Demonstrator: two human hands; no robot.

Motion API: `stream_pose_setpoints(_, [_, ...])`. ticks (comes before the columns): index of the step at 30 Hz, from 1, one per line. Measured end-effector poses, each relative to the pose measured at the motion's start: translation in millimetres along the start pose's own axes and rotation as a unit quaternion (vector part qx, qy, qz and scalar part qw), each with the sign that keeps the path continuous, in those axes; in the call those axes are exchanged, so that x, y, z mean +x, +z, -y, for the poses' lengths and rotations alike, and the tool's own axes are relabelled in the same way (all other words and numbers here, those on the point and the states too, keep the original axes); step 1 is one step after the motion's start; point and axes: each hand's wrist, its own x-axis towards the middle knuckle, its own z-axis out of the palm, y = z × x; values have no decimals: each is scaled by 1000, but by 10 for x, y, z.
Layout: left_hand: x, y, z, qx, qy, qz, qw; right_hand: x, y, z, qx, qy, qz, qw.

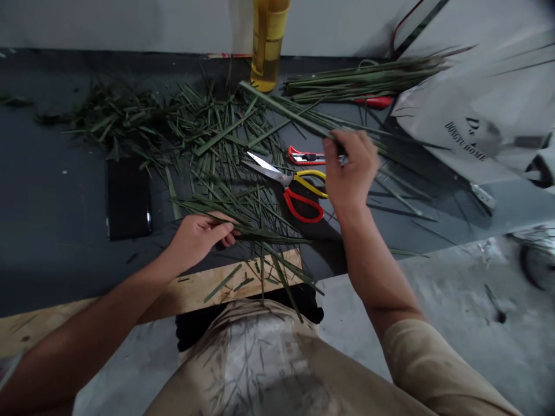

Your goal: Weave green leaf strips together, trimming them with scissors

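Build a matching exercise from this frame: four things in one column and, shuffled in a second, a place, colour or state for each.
Column 1
1. Scissors
2. Bottle
3. Left hand
4. Phone-like slab

Column 2
A. pinching green strips
B. yellow and red handles
C. black, lying flat
D. yellowish, standing at the back

Right pairs: 1-B, 2-D, 3-A, 4-C

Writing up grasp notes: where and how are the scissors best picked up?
Take the scissors by the handles, the red loop and yellow loop, coming from the near right. Both loops point rightward, toward the right hand, while the open blades point far left over the cut leaves. The utility knife lies just beyond the yellow loop, so the near side looks cleaner.
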Motion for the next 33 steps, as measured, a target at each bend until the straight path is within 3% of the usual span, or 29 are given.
stream_pose_setpoints(4, [44, -23, 57, -70, -16, -33, 997, -218, 116, 277, 68, -92, 152, 982])
stream_pose_setpoints(7, [72, -34, 88, -134, -33, -43, 990, -330, 183, 372, 72, -128, 208, 967])
stream_pose_setpoints(14, [87, -24, 83, -196, -26, -39, 980, -277, 155, 287, 77, -100, 208, 970])
stream_pose_setpoints(21, [74, -102, 87, -86, -95, -26, 991, -285, 114, 306, 199, -127, 276, 932])
stream_pose_setpoints(27, [90, -115, 53, -134, -44, -44, 989, -289, 78, 406, 244, -112, 277, 923])
stream_pose_setpoints(33, [44, -197, -2, -78, -176, 50, 980, -300, 5, 472, 257, -137, 225, 930])
